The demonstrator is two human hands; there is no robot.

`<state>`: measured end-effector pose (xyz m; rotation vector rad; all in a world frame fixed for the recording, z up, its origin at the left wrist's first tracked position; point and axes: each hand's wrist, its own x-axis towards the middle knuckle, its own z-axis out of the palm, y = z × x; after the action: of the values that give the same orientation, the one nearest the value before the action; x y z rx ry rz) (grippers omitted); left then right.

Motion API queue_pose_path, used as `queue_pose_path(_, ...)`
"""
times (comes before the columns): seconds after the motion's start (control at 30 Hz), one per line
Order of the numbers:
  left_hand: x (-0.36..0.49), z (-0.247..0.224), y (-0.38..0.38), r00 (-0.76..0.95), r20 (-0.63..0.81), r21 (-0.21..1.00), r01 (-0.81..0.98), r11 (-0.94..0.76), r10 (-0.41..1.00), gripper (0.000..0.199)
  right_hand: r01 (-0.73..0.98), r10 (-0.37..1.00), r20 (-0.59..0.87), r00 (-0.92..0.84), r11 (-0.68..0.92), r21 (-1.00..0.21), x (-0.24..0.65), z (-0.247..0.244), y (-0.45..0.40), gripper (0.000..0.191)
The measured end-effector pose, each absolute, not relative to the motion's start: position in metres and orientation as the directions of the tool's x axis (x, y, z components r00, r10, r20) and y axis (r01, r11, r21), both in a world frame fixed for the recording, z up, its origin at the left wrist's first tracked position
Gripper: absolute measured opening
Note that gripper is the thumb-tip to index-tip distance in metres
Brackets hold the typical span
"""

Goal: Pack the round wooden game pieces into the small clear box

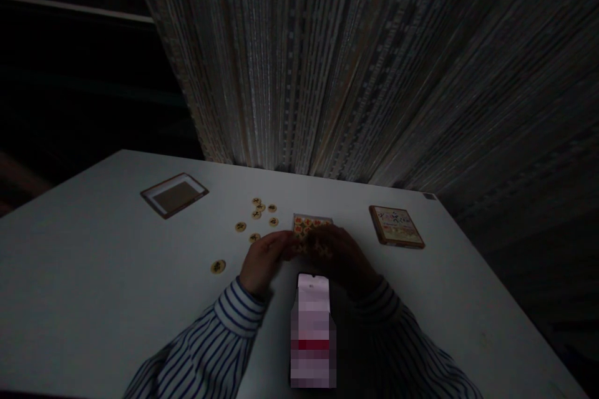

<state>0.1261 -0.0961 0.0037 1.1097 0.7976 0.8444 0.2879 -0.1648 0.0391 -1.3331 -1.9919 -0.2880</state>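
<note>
A small tray (296, 224) of round Chinese chess pieces (309, 223), with red and dark characters, lies in front of me on the table. My left hand (266, 257) is closed at the tray's left side, thumb and fingers pressed together around its near left edge. Over the right and near part of the tray bends my right hand (345, 255); its fingers are in deep shadow, so whether they grip a piece is unclear. Several loose chess pieces (256, 214) lie left of the tray. One piece (218, 266) sits apart, nearer to me.
A lit phone (313, 299) lies below my hands on the white table (116, 299). To the right is a box with a printed cover (397, 226). At the far left rests a shallow open box lid (175, 194). A striped curtain (281, 62) hangs behind the table.
</note>
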Motion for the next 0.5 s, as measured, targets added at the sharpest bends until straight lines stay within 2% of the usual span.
queue_pose_path(0.13, 0.125, 0.007, -0.095, 0.426, -0.132, 0.95, -0.204, 0.238, 0.895, 0.046, 0.893, 0.736, 0.636, -0.231, 0.42, -0.163, 0.298, 0.04, -0.163, 0.024)
queue_pose_path(0.3, 0.124, 0.015, -0.096, 0.37, -0.153, 0.955, -0.184, 0.234, 0.916, 0.039, 0.898, 0.776, 0.592, -0.218, 0.397, -0.19, 0.307, 0.044, -0.159, 0.021)
queue_pose_path(0.5, 0.124, 0.011, -0.093, 0.25, -0.062, 0.994, -0.074, 0.083, 0.966, 0.032, 0.906, 0.86, 0.467, -0.205, 0.347, -0.241, 0.316, 0.053, -0.155, 0.026)
